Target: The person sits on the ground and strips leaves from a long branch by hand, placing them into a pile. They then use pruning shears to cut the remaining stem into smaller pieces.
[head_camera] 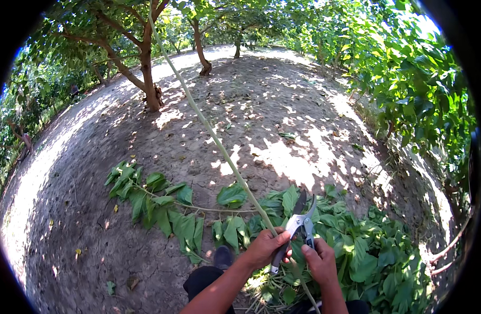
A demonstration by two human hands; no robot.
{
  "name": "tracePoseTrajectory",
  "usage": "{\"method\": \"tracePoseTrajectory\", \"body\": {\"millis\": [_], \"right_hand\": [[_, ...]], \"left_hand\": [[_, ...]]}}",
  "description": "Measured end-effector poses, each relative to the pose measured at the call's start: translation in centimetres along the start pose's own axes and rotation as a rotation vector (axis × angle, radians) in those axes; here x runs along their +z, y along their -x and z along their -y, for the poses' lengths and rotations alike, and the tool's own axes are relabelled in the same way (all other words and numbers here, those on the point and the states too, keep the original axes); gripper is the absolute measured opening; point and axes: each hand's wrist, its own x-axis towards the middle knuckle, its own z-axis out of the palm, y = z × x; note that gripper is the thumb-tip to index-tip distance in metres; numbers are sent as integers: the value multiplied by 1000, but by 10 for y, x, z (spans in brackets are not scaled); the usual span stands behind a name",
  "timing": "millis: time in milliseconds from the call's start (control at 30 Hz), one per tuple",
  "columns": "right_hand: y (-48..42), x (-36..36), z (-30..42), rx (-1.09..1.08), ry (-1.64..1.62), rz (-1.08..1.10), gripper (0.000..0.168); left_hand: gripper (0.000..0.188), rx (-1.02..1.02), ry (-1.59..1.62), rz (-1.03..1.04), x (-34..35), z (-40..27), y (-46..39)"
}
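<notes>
A long, pale green branch, bare of leaves along its visible length, slants from the upper left down between my hands. My left hand closes around it and also steadies the brown-gripped handle of bypass pruning shears. On the other handle are the fingers of my right hand. The shears' jaws point upward and stand apart, with nothing between them. The branch's lower end runs past my hands to the bottom edge. Partly hidden beneath the hands lie cut stalks.
Leafy cuttings are heaped at the lower right. A leafy branch lies across the cracked soil in front of me. My shoe is beside it. Ahead stands a tree trunk; dense foliage borders the right side.
</notes>
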Motion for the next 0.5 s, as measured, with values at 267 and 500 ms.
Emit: {"method": "tracePoseTrajectory", "body": {"millis": [267,500], "right_hand": [[3,14,7,-182,243,-92,24],[16,25,30,-79,348,-91,55]], "left_hand": [[34,4,-81,-74,0,-1,5],[28,58,-161,-148,7,4,7]]}}
